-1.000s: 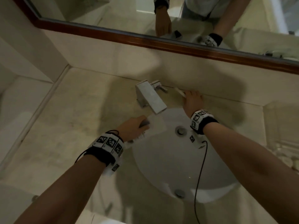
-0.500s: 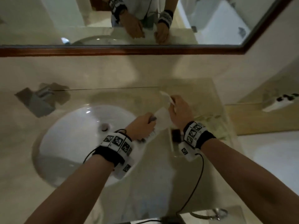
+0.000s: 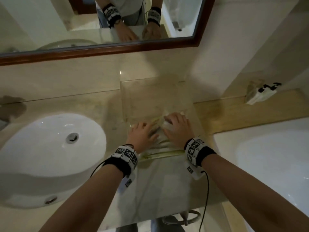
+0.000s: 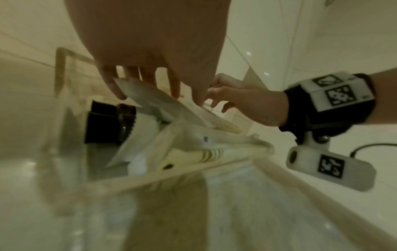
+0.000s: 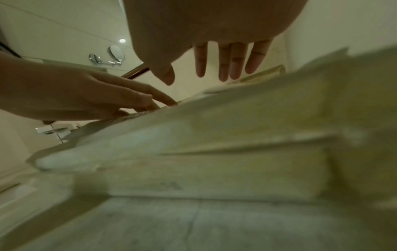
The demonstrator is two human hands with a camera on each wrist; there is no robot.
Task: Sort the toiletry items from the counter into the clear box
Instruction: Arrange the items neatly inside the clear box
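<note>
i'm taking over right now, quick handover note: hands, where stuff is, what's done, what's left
Left hand: inside the clear box, fingers extended onto a white sachet.
Right hand: open, fingers straight, over the packets in the box.
Done: several white packets and a black-capped item lie in the box.
Left: withdraw both hands; no loose toiletries show around the sink, but check out of view.
</note>
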